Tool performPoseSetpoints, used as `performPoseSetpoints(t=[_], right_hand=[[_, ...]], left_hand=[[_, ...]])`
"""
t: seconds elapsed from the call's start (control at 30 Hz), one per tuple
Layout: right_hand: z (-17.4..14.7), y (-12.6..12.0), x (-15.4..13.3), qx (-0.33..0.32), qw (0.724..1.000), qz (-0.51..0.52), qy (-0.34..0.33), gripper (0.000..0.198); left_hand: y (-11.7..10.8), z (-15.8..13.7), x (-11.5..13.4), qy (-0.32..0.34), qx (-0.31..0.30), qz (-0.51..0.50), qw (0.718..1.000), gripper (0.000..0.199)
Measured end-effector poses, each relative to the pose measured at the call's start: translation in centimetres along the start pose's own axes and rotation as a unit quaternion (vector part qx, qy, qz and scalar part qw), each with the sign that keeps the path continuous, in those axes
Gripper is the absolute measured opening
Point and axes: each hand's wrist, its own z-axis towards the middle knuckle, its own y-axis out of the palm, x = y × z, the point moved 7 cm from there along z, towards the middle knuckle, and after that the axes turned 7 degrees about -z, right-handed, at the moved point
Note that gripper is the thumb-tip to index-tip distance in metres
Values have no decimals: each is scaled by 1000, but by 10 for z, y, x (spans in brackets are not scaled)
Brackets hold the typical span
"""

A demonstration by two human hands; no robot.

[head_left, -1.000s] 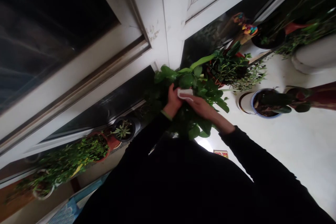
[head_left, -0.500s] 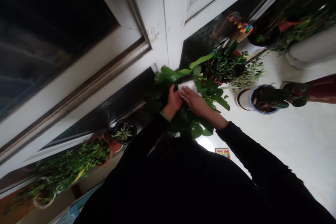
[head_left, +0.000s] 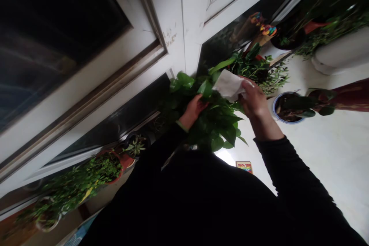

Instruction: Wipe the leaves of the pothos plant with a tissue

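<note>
The right hand (head_left: 254,98) gripped a white cloth (head_left: 228,85) over the leafy plant (head_left: 223,123); the left hand (head_left: 192,111) was at one leaf (head_left: 205,88), whether grasping it I could not tell; beyond, a blue-rimmed pot (head_left: 289,122) stood on pale floor (head_left: 319,142)

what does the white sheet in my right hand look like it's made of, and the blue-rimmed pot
White sheet: tissue or thin cloth, matte and soft, judging by its creases where it's gripped. Blue-rimmed pot: perhaps glazed ceramic, given its smooth-looking pale wall; plastic is possible.
</note>
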Motion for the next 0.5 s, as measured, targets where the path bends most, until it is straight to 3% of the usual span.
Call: performPoseSetpoints(t=[0.07, 0.17, 0.23, 0.27, 0.4, 0.5], right_hand=[[-10, 19, -12, -27, 993, -92, -69, 44], [-29, 71, -16, -148, 926, -286, -199, 40], [-31, 93, -2, -192, 890, -353, -216, 44], [-27, 98, 6, -198, 885, -367, -209, 45], [7, 94, 30, -185, 903, -356, -156, 44], [34, 79, 33, -147, 921, -337, -127, 38]], left_hand=[[2, 0, 0, 8, -8, -4, 1000, 8], [2, 2, 2, 46, -6, -9, 999, 16], [1, 4, 2, 66, -9, 8, 998, 18], [0, 5, 1, 70, -12, 23, 997, 18], [-3, 7, -1, 80, -38, 91, 992, 17], [-4, 4, 2, 88, -44, 149, 984, 15]])
